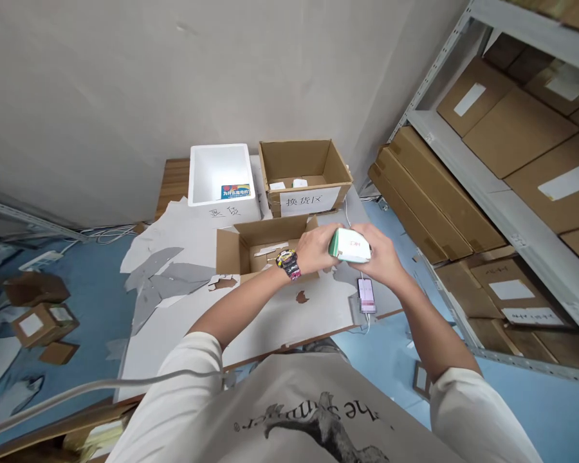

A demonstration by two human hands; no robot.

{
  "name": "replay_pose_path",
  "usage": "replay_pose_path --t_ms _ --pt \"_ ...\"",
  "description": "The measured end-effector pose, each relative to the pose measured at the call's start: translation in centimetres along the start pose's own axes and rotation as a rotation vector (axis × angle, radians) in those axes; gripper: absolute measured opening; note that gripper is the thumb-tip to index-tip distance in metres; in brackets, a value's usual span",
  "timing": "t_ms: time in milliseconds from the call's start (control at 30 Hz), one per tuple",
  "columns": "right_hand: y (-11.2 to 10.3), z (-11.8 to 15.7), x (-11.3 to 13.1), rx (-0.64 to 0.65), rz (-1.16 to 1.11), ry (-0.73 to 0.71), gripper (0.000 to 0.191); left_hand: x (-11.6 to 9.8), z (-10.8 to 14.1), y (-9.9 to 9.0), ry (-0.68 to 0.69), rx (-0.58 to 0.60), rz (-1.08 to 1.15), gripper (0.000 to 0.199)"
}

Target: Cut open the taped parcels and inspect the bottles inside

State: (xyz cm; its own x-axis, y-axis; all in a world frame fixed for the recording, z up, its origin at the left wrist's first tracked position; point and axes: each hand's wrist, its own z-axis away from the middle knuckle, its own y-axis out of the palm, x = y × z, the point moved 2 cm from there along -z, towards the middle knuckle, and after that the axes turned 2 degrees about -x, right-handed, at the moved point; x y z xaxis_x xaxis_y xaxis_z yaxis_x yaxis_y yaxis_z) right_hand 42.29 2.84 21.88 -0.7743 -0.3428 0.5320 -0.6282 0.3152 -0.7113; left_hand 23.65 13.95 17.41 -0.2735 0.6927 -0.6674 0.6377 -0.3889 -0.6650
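Observation:
Between my hands is a small white and green box (351,245) with reddish writing on its upper face. My left hand (316,247), with a colourful watch on the wrist, grips its left side. On the opposite side my right hand (379,254) is closed around the box. Both hands are above the table, by the right end of an open cardboard box (229,251) with torn paper inside. A phone (367,296) with its screen lit and a cable attached lies below my right hand.
At the back stand a white foam box (224,209) holding a blue booklet (235,191) and a labelled cardboard carton (309,200) with small white boxes inside. Torn grey paper (174,283) covers the table's left. A shelf (463,148) of cartons rises at right; several boxes (43,325) lie on the floor.

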Motion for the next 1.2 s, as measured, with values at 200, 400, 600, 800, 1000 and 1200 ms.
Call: replay_pose_path --t_ms 200,400,600,800,1000,1200 --pt "-1.4 -12.7 -9.7 -0.036 0.019 -0.129 0.056 4.8 -13.2 -1.3 0.006 -0.169 -0.016 0.067" --pt "2.6 -24.7 -20.0 -0.069 -0.072 -0.084 0.063 12.3 -19.4 -1.8 -0.037 -0.345 0.086 0.092" --pt "9.9 -31.5 -30.0 0.003 -0.21 0.047 0.065 17.3 -16.2 -2.1 -0.235 -0.264 0.178 0.09" --pt "17.7 -31.4 -35.1 0.305 -0.277 0.183 0.058 19.4 -13.6 -3.5 -0.353 -0.388 0.29 0.07" --pt "24.1 -29.8 -36.8 0.519 -0.348 0.345 0.063 16.2 -11.1 -4.2 -0.339 -0.431 0.423 0.054" --pt "24.4 -29.8 -36.9 0.826 -0.127 0.471 0.06 8.1 -9.3 -5.7 -0.25 -0.445 0.543 0.037"
